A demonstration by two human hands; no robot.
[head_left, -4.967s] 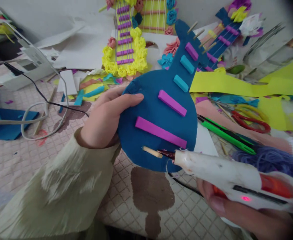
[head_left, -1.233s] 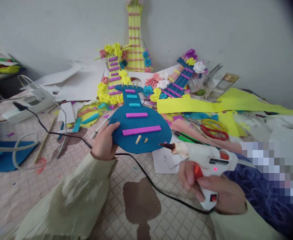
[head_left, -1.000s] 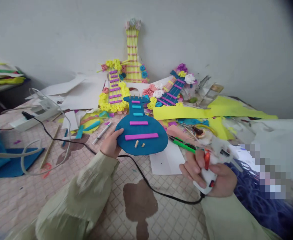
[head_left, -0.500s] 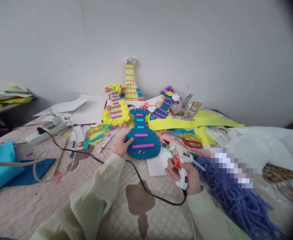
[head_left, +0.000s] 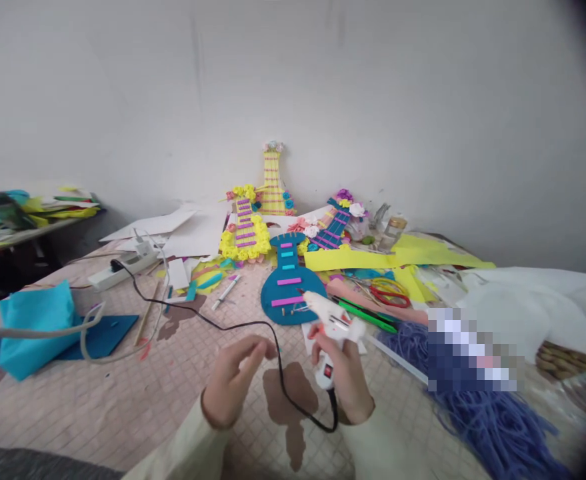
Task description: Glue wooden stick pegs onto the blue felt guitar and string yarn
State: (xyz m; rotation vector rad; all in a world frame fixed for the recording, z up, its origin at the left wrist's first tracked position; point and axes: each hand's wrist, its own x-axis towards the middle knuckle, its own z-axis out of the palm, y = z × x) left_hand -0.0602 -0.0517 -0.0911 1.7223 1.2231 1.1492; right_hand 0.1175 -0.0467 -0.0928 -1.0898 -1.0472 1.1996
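My right hand (head_left: 345, 367) grips a white hot glue gun (head_left: 331, 317), its nozzle over the lower right part of a blue guitar-shaped cutout (head_left: 273, 290). Purple and light-blue strips cross the cutout, and small pegs stand on its head and lower body. Nearer to me, my left hand (head_left: 240, 377) is off the cutout, beside the glue gun's black cord (head_left: 280, 373). Its fingers are curled with the thumb close against them. What they hold, if anything, is hidden.
Decorated guitar shapes (head_left: 245, 230) stand behind. To the right lie scissors (head_left: 390, 291), a green tool (head_left: 367, 315), yellow sheets (head_left: 353, 259) and blue-violet yarn (head_left: 487, 413). At left are a power strip (head_left: 123, 269), a marker (head_left: 226, 292) and turquoise material (head_left: 40, 327).
My left hand has let go of the blue cutout and drawn back toward me. The glue gun has moved left, its nozzle now over the cutout. The view has shifted slightly.
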